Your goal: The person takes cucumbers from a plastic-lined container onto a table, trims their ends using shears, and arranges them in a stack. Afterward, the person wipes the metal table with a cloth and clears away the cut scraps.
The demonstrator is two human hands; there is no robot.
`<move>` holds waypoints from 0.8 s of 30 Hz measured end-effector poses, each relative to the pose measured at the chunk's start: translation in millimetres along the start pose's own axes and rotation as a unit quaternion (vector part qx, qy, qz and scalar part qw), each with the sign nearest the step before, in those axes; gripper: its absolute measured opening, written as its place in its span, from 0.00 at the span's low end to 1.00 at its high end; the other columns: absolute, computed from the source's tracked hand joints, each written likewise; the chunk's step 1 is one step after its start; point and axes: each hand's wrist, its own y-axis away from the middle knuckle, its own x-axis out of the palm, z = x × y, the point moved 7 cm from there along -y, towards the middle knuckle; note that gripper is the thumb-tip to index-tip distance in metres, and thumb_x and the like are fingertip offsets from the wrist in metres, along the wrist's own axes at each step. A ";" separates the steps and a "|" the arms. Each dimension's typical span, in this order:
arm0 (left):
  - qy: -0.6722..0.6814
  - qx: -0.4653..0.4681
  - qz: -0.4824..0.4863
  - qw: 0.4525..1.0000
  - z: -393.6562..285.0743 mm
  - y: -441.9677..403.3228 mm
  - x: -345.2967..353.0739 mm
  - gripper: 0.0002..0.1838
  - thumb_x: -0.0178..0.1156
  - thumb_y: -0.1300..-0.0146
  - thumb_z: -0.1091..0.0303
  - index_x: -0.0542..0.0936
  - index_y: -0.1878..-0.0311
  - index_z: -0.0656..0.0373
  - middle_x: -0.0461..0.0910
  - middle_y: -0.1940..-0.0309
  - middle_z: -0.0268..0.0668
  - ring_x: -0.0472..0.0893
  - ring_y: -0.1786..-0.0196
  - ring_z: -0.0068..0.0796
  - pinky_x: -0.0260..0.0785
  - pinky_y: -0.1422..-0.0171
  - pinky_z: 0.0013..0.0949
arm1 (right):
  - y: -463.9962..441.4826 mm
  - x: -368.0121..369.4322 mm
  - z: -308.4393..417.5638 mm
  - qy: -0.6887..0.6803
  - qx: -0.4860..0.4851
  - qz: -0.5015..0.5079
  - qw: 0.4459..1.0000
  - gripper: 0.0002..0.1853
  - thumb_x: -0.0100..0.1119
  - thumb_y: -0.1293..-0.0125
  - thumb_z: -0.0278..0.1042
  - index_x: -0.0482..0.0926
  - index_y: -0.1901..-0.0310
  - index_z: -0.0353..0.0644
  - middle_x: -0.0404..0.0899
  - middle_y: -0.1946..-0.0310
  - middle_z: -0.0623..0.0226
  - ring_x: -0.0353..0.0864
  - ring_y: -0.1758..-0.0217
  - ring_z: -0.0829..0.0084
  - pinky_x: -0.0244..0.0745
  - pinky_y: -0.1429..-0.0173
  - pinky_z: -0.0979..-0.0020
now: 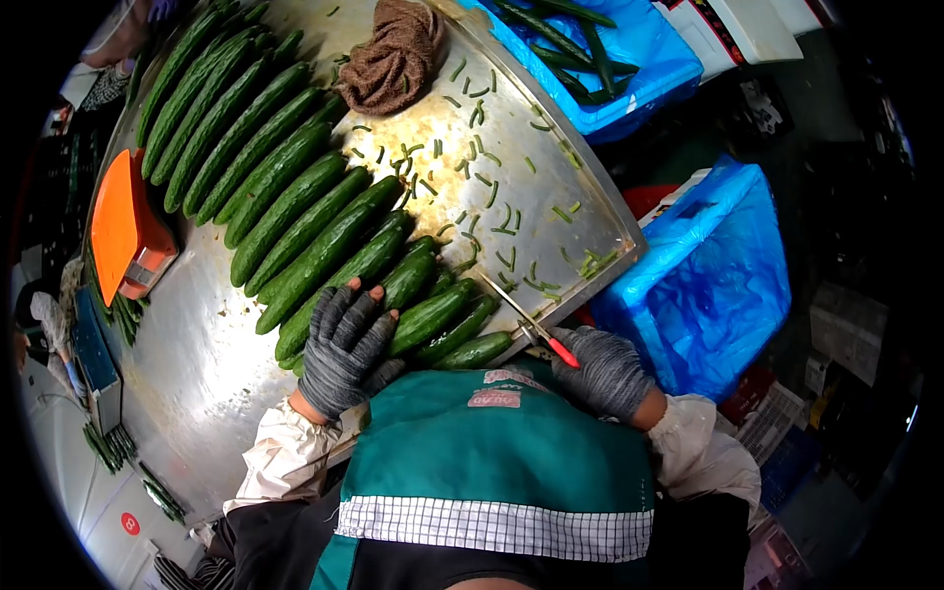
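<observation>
My left hand (341, 349), in a grey glove with bare fingertips, lies spread over the near end of a long row of green cucumbers (320, 241), touching them. My right hand (605, 372), gloved in grey too, is closed around a red-handled cutting tool (521, 313). Its narrow metal blade points up and left across the tray's edge, beside the nearest cucumbers. Whether it is a knife or scissors I cannot tell. Short green stem pieces (482, 177) are scattered over the metal table (580, 162) beyond the blade.
A brown cloth (393, 59) lies at the far side of the table. At left stands an orange object (128, 231). Right of me is a crate lined with blue plastic (703, 285); a farther blue-lined crate (649, 49) holds cucumbers. Another person's purple-gloved hand (162, 10) shows at top left.
</observation>
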 end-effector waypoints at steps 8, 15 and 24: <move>0.016 -0.008 -0.003 1.000 2.8 0.7 -0.5 0.28 0.65 0.61 0.55 0.75 0.53 0.55 0.68 0.45 0.43 0.64 0.40 0.51 0.53 0.39 0.53 | -25.0 -16.2 -6.7 0.050 -0.072 0.039 0.995 0.21 0.52 0.46 0.44 0.74 0.53 0.41 0.76 0.63 0.52 0.76 0.58 0.57 0.70 0.53 0.60; 0.026 -0.011 0.005 1.000 5.3 0.8 -0.4 0.29 0.65 0.62 0.55 0.76 0.52 0.55 0.67 0.45 0.44 0.64 0.40 0.50 0.54 0.38 0.53 | -42.9 -23.7 2.7 0.095 -0.055 0.124 0.986 0.18 0.52 0.46 0.43 0.75 0.56 0.43 0.77 0.67 0.54 0.77 0.62 0.56 0.71 0.57 0.59; 0.034 -0.022 0.014 0.999 6.5 0.3 -0.3 0.29 0.65 0.61 0.54 0.76 0.52 0.54 0.67 0.45 0.44 0.63 0.40 0.50 0.53 0.38 0.53 | -50.1 -17.8 2.5 0.094 -0.085 0.120 0.985 0.16 0.50 0.44 0.44 0.75 0.59 0.44 0.77 0.71 0.55 0.77 0.64 0.56 0.71 0.60 0.58</move>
